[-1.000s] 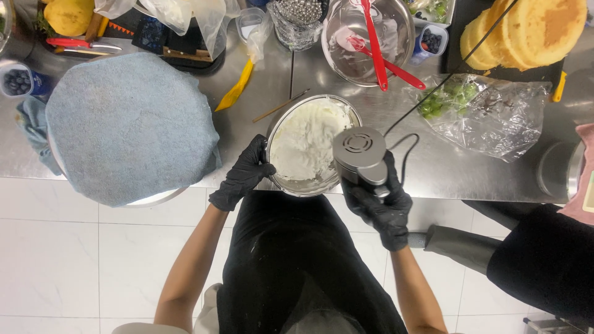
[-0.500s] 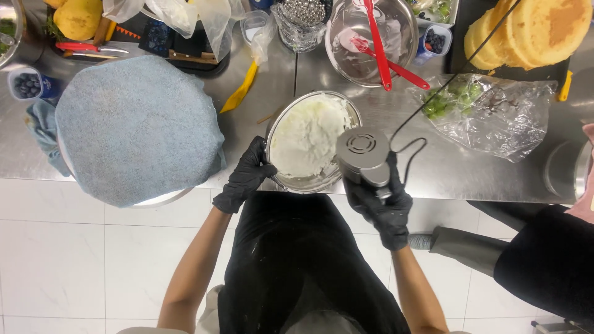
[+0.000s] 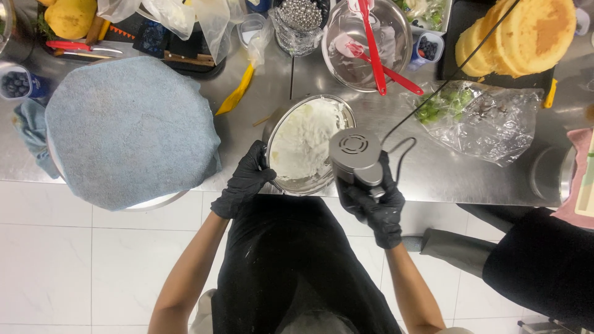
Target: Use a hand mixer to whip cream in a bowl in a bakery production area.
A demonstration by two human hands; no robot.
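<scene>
A metal mixing bowl (image 3: 279, 121) full of white cream stands at the near edge of a steel counter (image 3: 427, 167). My left hand (image 3: 246, 178), in a black glove, grips the bowl's left rim. My right hand (image 3: 375, 205), also gloved in black, holds a grey electric hand mixer (image 3: 354, 156) upright over the bowl's right side. The mixer's black cord (image 3: 433, 93) runs up to the far right. The beaters are hidden under the mixer body.
A large round thing under a blue-grey towel (image 3: 130, 128) sits at the left. Behind are a glass bowl with red spatulas (image 3: 369, 38), a yellow scraper (image 3: 237, 91), sponge cake rounds (image 3: 526, 38), a plastic bag of greens (image 3: 477, 119) and blueberries (image 3: 15, 84). Another person in black (image 3: 538, 266) stands at the right.
The mixer and my right hand have shifted slightly right and nearer along the bowl's edge. My left hand stays on the rim.
</scene>
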